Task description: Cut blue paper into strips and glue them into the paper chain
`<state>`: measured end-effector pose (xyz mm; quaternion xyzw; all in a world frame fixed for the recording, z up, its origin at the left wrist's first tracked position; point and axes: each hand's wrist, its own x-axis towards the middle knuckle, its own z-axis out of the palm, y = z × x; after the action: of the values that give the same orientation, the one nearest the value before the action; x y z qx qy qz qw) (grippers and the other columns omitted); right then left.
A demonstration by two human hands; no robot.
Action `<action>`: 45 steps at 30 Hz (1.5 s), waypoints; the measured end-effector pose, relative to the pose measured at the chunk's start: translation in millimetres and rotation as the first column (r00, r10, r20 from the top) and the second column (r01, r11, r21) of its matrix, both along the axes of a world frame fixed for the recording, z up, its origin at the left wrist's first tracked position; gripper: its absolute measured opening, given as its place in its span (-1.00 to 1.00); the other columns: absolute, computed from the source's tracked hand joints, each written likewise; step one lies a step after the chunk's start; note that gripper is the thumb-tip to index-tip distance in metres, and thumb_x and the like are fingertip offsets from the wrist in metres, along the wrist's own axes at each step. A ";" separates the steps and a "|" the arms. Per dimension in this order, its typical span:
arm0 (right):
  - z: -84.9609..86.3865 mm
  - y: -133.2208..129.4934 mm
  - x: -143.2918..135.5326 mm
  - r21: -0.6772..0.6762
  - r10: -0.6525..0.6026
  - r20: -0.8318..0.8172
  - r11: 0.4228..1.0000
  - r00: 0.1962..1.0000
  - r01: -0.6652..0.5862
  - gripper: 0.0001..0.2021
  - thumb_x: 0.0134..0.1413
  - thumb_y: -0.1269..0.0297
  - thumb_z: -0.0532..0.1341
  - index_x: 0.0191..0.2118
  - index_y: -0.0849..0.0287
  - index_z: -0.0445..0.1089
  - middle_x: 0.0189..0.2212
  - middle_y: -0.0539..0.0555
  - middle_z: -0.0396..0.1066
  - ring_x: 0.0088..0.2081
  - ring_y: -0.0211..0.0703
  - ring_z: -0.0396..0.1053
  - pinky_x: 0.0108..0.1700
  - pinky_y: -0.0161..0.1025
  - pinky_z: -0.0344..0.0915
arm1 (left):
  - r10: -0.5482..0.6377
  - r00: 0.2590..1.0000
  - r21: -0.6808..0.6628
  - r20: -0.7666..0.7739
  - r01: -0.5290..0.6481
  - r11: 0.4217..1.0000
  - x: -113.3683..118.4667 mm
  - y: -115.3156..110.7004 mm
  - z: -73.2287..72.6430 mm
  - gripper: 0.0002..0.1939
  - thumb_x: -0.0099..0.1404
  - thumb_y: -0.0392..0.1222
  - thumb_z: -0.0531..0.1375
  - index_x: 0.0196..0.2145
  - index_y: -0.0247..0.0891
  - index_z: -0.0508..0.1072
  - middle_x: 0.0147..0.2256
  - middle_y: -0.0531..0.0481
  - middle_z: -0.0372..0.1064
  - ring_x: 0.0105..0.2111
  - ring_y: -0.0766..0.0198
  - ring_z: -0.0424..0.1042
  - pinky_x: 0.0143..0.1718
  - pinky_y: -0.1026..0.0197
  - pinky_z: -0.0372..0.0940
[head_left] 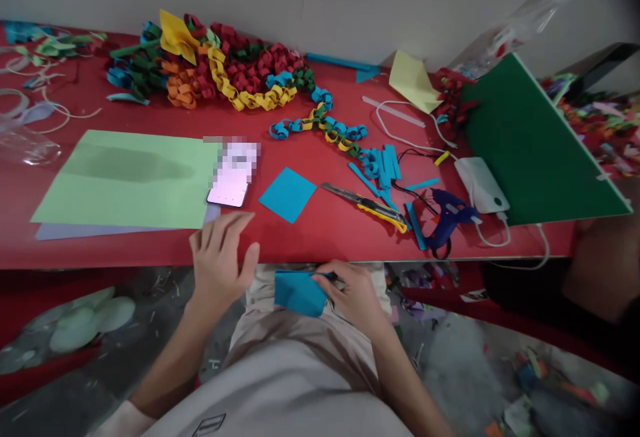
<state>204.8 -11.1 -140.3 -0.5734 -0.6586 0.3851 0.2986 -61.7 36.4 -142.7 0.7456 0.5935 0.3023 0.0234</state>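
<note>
Currently pinching a blue paper sheet (299, 292) by its upper right corner in the right grip (357, 293), over the lap (260, 320) beside the tabletop (300, 243), with the left grip (220, 253) spread; likely light, easily creased, best held by an edge.

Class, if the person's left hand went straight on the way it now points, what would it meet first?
The left hand would most likely meet the near end of the rectangular, pink-screened phone lying on the red table. The hand's height is hard to judge, so it might pass above.
</note>
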 end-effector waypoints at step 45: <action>-0.2 -30.1 25.1 -0.038 -0.103 -0.299 0.995 0.949 0.096 -0.84 0.17 0.21 0.34 -0.36 0.12 0.63 -0.40 0.05 0.62 -0.39 -0.17 0.52 -0.33 -0.31 0.38 | -0.400 0.860 -0.135 0.318 0.459 0.878 63.4 -67.8 5.1 -0.87 0.43 -0.21 0.24 -0.25 -0.15 0.63 -0.32 0.06 0.64 -0.35 0.30 0.61 -0.28 0.30 0.45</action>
<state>229.9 -41.2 -140.5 -0.5440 -0.5713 0.4596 0.4079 1.7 -31.4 -137.7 0.8025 0.4300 0.3285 0.2514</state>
